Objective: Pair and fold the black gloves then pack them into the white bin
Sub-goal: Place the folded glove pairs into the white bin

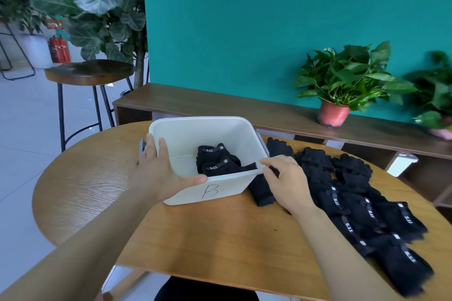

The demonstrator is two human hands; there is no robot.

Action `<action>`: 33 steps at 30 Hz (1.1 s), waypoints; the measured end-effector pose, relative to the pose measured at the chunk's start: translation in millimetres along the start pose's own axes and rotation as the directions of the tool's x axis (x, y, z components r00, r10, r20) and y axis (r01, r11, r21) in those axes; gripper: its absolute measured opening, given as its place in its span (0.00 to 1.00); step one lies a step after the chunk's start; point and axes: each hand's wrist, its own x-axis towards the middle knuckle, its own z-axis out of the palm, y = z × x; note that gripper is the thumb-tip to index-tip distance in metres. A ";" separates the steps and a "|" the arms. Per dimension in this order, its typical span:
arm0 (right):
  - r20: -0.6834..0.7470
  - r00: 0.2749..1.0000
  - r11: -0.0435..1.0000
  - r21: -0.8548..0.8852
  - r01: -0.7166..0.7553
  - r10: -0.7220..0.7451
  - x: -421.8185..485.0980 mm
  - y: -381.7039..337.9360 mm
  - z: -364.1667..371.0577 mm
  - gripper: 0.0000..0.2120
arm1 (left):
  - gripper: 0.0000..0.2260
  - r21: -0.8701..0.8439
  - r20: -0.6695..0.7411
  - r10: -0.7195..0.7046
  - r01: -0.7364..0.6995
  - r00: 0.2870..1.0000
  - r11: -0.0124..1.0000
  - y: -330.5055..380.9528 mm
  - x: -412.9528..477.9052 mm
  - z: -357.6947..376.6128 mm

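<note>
Packing is in hand: your left hand [161,168] grips the near corner of the white bin [220,127], where folded gloves [217,161] lie. Your right hand [286,181] curls at its right rim, but I cannot tell whether it pinches anything. Next you probably must pair the loose gloves [354,203] beside it.
</note>
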 end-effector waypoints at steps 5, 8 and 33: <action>-0.017 0.998 0.997 -0.028 -0.068 0.068 -22.5 19.4 12.6 0.12 | 0.69 0.004 0.019 -0.022 0.022 1.000 1.000 1.9 7.0 -2.0; 0.136 0.982 0.982 -0.152 -0.110 0.131 -29.9 30.7 29.4 0.17 | 0.69 0.020 0.014 -0.025 0.025 1.000 0.999 0.7 14.1 -0.5; 0.268 0.942 0.847 -0.530 -0.030 0.201 -41.1 51.7 77.5 0.21 | 0.71 0.013 0.021 -0.016 0.016 1.000 1.000 -1.7 24.5 0.4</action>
